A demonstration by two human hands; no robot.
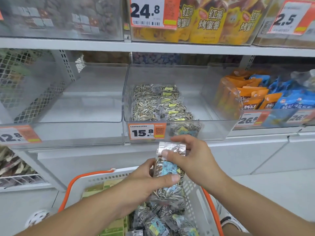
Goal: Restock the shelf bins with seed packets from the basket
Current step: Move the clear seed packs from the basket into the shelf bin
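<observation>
Both hands hold one clear packet of striped sunflower seeds (167,169) with a blue label, above the basket. My left hand (144,181) grips its lower part, thumb across the front. My right hand (192,155) pinches its silver top seal. The grey basket (199,198) with orange handles sits below and holds several more seed packets (160,222) and green packs (112,225). Straight ahead, a clear shelf bin (213,126) tagged 15.8 holds rows of seed packets (158,104) on its left side, plus one blue-label packet (185,129) at the front.
A clear bin (76,132) tagged 12.8 stands to the left. At the right, a bin (265,120) holds orange and blue snack packs. The upper shelf carries yellow bags (208,21) and price tags. White cabinet fronts run below the bins.
</observation>
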